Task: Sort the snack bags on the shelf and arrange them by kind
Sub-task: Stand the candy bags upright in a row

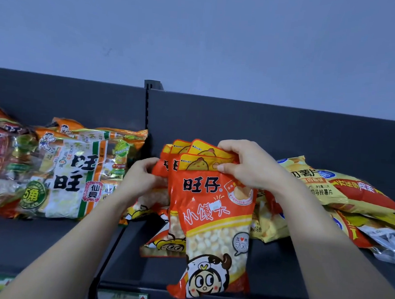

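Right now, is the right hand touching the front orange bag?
Touching. The head view shows the right hand pinching the yellow top edge of the front orange bag.

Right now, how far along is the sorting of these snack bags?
Looks done: the cracker bags lie together on the left. In hand: the right hand pinches the tops of several orange bags, and the left hand holds their side. Still to do: the yellow chip bags on the right lie in a loose, overlapping heap, with a clear bag at its edge.
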`<state>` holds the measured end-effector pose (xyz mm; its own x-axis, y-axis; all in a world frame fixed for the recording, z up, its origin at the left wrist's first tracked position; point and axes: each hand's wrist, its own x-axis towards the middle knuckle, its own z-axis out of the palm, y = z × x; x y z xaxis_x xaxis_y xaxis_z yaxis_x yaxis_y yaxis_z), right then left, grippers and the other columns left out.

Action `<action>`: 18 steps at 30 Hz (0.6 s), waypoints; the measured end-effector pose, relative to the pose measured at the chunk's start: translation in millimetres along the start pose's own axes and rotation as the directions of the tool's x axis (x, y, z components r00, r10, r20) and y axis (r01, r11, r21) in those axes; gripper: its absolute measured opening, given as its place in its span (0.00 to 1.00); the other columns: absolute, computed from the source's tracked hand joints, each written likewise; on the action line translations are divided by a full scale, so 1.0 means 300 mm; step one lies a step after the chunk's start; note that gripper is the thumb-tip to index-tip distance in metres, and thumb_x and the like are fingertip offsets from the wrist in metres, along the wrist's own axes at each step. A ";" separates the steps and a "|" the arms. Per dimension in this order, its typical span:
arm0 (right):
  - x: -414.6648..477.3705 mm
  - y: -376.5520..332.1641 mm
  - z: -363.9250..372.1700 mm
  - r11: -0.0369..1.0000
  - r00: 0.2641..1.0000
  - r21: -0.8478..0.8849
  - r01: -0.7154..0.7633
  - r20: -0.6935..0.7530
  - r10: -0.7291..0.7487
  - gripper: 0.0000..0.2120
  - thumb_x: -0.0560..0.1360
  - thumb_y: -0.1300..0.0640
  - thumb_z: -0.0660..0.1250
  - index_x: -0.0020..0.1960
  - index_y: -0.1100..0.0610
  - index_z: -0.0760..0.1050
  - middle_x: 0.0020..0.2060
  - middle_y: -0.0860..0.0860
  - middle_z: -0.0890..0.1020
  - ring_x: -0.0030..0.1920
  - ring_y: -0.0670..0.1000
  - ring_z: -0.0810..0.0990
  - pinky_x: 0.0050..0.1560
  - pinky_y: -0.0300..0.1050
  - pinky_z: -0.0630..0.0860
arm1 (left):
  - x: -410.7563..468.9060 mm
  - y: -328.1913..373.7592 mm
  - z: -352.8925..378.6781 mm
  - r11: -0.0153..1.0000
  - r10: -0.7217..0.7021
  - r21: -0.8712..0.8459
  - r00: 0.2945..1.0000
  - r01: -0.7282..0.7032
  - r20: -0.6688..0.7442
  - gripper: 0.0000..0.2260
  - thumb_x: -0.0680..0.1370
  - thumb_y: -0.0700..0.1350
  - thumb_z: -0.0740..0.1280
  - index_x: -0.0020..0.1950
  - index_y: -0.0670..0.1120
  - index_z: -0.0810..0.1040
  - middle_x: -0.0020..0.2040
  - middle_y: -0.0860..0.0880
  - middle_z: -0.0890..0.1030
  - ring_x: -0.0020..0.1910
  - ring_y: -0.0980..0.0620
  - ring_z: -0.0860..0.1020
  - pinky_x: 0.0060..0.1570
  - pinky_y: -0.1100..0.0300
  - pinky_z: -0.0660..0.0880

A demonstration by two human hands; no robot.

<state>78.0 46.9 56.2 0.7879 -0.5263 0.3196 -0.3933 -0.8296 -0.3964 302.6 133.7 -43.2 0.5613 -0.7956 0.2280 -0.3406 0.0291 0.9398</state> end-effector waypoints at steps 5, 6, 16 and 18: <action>0.003 -0.003 -0.005 0.999 1.000 0.045 -0.013 0.021 0.012 0.09 0.75 0.56 0.71 0.40 0.47 0.74 0.42 0.45 0.82 0.45 0.47 0.82 0.49 0.54 0.79 | 0.080 -0.002 -0.012 0.944 -0.122 -0.317 0.989 0.091 -0.080 0.10 0.74 0.31 0.68 0.47 0.45 0.82 0.43 0.45 0.85 0.45 0.44 0.83 0.49 0.47 0.79; 0.006 -0.006 -0.003 0.998 1.000 0.053 -0.014 0.024 0.012 0.10 0.75 0.56 0.71 0.39 0.45 0.73 0.42 0.44 0.82 0.45 0.48 0.82 0.50 0.54 0.79 | 0.102 -0.005 -0.017 0.920 -0.135 -0.380 0.987 0.094 -0.083 0.10 0.75 0.31 0.68 0.48 0.45 0.82 0.44 0.46 0.85 0.45 0.45 0.83 0.49 0.48 0.79; 0.056 -0.005 0.030 0.990 0.997 0.125 -0.062 0.046 0.057 0.12 0.73 0.54 0.73 0.53 0.42 0.76 0.55 0.45 0.81 0.53 0.49 0.81 0.56 0.54 0.79 | 0.256 -0.109 0.015 0.973 -0.216 -0.103 0.970 0.205 -0.113 0.09 0.77 0.33 0.65 0.46 0.47 0.76 0.47 0.41 0.83 0.39 0.45 0.80 0.33 0.54 0.75; 0.062 -0.010 0.031 0.990 0.998 0.132 -0.057 0.042 0.051 0.11 0.73 0.55 0.74 0.48 0.41 0.75 0.52 0.44 0.81 0.52 0.48 0.81 0.56 0.53 0.79 | 0.281 -0.114 0.019 0.979 -0.202 -0.049 0.965 0.197 -0.164 0.07 0.77 0.36 0.67 0.44 0.48 0.75 0.46 0.42 0.84 0.39 0.45 0.81 0.33 0.53 0.77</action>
<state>98.2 41.3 55.3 0.7857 -0.5601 0.2628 -0.3711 -0.7665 -0.5242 357.4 62.1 -57.3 0.7345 -0.6748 0.0718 -0.1860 -0.0985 0.9776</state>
